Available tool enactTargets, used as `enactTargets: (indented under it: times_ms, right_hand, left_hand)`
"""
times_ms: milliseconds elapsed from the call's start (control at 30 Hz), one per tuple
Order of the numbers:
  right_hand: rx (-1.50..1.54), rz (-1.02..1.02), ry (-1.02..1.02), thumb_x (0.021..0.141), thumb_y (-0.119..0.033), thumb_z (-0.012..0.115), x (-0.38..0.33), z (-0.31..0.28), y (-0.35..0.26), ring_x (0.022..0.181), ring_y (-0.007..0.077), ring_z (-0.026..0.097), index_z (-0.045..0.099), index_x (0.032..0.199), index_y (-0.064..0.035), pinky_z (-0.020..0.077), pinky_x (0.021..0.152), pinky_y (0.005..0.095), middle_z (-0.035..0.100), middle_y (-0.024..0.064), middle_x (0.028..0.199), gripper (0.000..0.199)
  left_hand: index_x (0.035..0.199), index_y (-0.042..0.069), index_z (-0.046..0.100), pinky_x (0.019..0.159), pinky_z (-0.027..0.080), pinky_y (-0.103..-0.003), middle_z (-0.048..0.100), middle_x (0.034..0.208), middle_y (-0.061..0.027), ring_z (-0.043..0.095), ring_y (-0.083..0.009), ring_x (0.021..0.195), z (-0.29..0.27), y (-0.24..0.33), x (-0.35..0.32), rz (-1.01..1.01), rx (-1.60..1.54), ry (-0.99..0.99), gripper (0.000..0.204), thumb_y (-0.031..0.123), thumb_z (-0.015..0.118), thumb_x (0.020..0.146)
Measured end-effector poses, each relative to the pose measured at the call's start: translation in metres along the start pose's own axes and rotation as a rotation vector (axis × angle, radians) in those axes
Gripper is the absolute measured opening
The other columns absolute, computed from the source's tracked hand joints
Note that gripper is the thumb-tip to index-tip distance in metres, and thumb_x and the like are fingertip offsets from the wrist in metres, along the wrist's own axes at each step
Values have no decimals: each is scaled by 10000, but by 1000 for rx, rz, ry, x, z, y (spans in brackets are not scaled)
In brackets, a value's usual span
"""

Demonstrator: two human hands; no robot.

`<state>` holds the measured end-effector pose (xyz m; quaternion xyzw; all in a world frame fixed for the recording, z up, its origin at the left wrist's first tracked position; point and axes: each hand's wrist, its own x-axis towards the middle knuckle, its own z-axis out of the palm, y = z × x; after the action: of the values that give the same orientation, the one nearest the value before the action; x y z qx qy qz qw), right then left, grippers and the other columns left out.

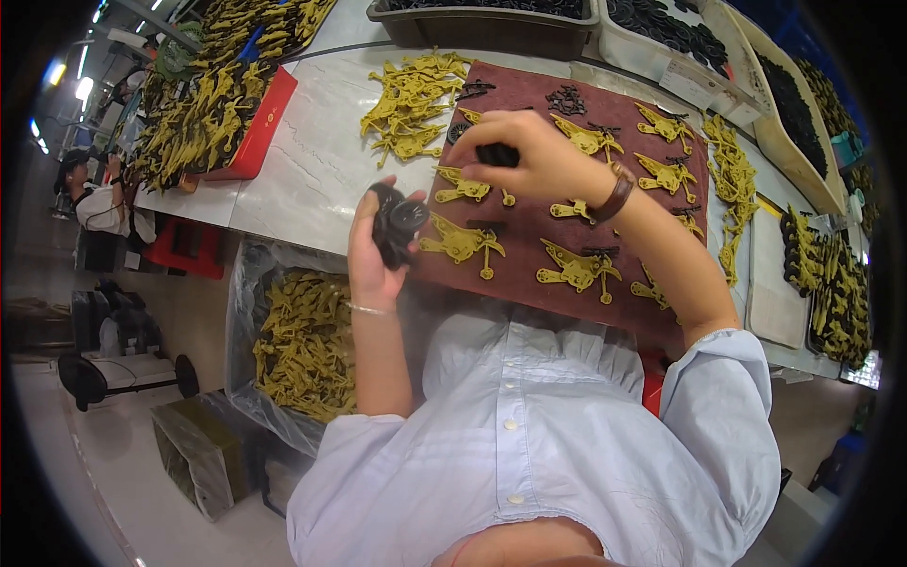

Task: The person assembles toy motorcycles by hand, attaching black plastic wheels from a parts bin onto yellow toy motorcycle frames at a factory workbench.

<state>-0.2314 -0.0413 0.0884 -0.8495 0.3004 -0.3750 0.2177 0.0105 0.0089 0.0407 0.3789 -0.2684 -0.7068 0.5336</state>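
Note:
My left hand (371, 248) is closed around a small stack of black round parts (401, 223), just off the left edge of a dark red cloth mat (515, 248). Over the mat's upper left, my right hand (534, 151) has its fingers curled about a black round part (498, 156). Beneath and around that hand, yellow metal lever-like pieces (576, 269) lie in rows on the mat, several with a black piece beside them. The right hand and forearm hide some of these. A small heap of dark bits (566, 99) sits near the mat's far edge.
Loose yellow pieces (412, 102) are piled left of the mat, and more (728, 189) lie to its right. Bins of black parts (666, 38) line the far side. A red box (260, 128) holds yellow pieces; a plastic-lined crate (307, 345) stands below left. Another person (99, 194) is far left.

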Motion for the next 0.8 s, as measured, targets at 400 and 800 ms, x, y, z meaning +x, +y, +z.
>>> enactTargets:
  times_ms: [400,800]
  right_hand:
    - [-156,67,-23,762,-192,707,-12,18,-32,672,252,578,675,957,-108,468,603,351,560,85,789,215]
    - [-463,-32,25,762,-111,700,-67,-8,-10,656,234,570,631,855,-85,466,557,341,530,60,785,118]
  left_hand:
    - [1233,111,489,397,421,-186,620,977,-63,586,-120,674,36,-17,18,-71,-225,-103,353,353,407,990]
    - [1154,78,562,341,325,-199,613,911,-54,536,-101,452,8,24,42,64,349,-97,338,343,489,958]
